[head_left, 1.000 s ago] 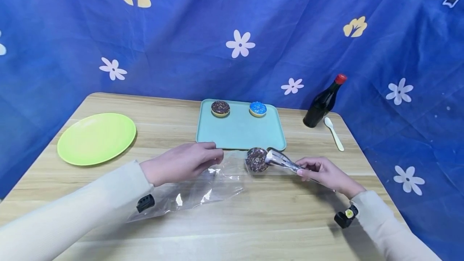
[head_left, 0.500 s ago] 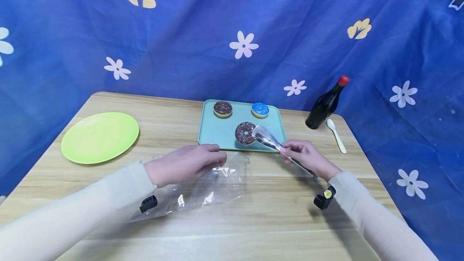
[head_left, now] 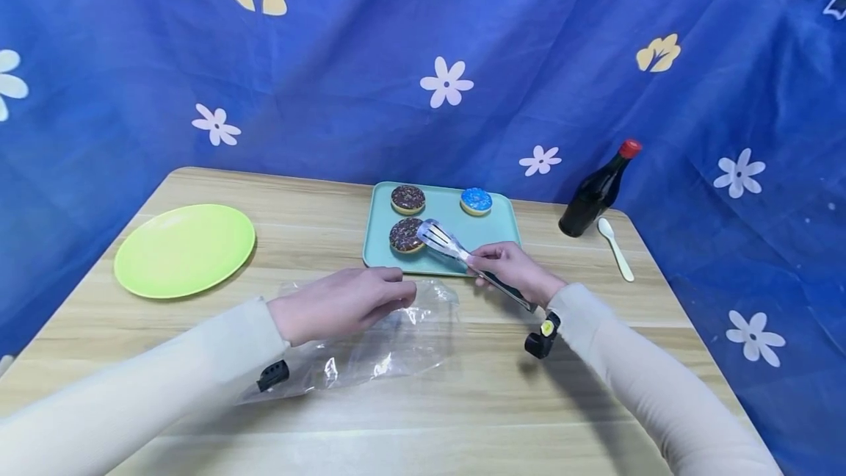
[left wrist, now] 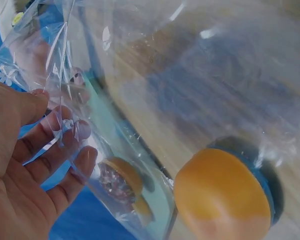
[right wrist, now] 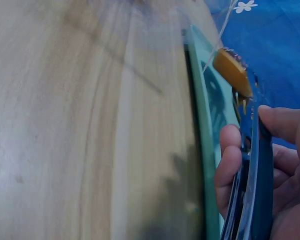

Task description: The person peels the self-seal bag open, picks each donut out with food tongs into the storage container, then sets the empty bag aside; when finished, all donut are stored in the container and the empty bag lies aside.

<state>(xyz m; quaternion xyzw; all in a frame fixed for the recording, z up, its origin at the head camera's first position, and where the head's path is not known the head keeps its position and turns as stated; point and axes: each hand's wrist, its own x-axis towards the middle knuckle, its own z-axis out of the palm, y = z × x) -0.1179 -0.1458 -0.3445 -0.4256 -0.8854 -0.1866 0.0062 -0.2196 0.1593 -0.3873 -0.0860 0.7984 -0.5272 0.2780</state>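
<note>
In the head view my left hand (head_left: 346, 303) pinches the edge of a clear plastic bag (head_left: 423, 347) that spreads low over the table. The left wrist view shows a doughnut with an orange-yellow base (left wrist: 220, 195) and a blue rim behind the film. My right hand (head_left: 509, 270) grips metal tongs (head_left: 444, 242), thumb on one arm and fingers on the other. At their tips is a chocolate doughnut with sprinkles (head_left: 405, 236), over the left part of the turquoise tray (head_left: 492, 233). Another chocolate doughnut (head_left: 407, 197) sits behind it, and a blue-iced doughnut (head_left: 476, 200) lies at the back right.
On the left of the wooden table (head_left: 317, 233) stands a lime-green plate (head_left: 185, 250). A dark bottle with a red cap (head_left: 590, 200) and a pale spoon (head_left: 616, 250) are at the right. A blue flowered cloth (head_left: 344, 65) hangs close behind the table.
The right hand has carried the chocolate doughnut in the tongs away from beside the bag, left and back over the tray. My left hand keeps its hold on the bag in nearly the same place.
</note>
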